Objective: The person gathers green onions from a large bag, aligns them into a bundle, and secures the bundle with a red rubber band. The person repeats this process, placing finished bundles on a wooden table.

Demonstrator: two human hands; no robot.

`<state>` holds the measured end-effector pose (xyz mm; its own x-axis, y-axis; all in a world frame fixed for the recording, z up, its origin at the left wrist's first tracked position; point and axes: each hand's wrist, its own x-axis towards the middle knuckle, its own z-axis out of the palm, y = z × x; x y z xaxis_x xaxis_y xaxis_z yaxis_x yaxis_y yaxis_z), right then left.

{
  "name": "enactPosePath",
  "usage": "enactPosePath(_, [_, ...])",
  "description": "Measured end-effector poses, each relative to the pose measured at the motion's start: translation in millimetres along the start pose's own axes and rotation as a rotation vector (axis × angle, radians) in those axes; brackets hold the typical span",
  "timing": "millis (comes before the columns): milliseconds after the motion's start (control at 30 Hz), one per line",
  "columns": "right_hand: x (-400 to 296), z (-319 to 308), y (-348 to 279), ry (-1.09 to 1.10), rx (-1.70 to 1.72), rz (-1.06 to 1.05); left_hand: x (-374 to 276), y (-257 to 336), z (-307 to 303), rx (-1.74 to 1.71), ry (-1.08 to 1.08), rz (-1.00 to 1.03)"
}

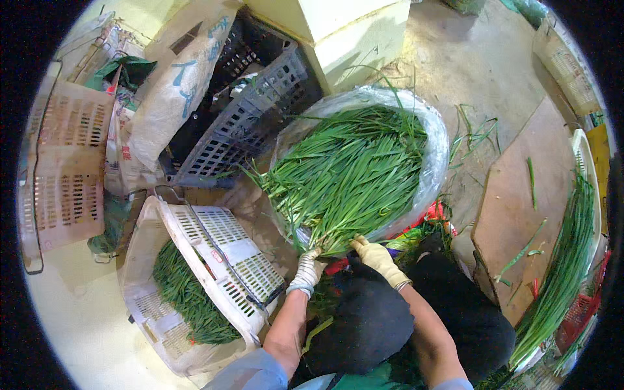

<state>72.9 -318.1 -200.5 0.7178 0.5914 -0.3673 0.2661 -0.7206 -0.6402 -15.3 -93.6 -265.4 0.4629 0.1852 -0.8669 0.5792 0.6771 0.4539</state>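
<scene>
A big heap of long green leafy stalks, like garlic chives (351, 165), lies in a clear plastic liner (436, 141) before me. My left hand (308, 273), in a pale knitted glove with a band at the wrist, is at the near edge of the heap with its fingers around the pale stalk ends. My right hand (378, 258), in a cream glove, touches the near edge just right of it, fingers stretched toward the stalks. Whether it grips any is not plain.
A white plastic basket (219, 273) holding cut greens lies tilted at lower left. Behind it stand a dark crate (243, 117) and a woven sack (180, 83). At right are a brown board (521, 195) with stray leaves and long green stalks (560, 273) beside a white basket rim.
</scene>
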Motion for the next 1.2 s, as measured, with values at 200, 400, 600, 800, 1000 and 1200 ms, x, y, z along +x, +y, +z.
enactPosePath(200, [21,-8,-25,0.032,-0.13,-0.066,60,-35,-74,0.028,0.02,0.046])
enactPosePath(400, [-12,19,1,-0.06,-0.165,-0.068,61,-36,-76,0.431,0.043,-0.166])
enactPosePath(600, [2,31,1,-0.186,-0.171,-0.016,123,-77,-122,2.332,-0.063,0.337])
enactPosePath(800, [25,-13,-17,-0.221,-0.299,-0.116,71,-31,-83,1.476,-0.023,0.049])
enactPosePath(1000, [27,-48,-5,-0.294,0.105,0.014,-49,1,0,0.702,0.697,0.561])
enactPosePath(1200, [13,-171,-32,-0.152,0.381,0.21,-167,119,143,0.064,-0.088,0.535])
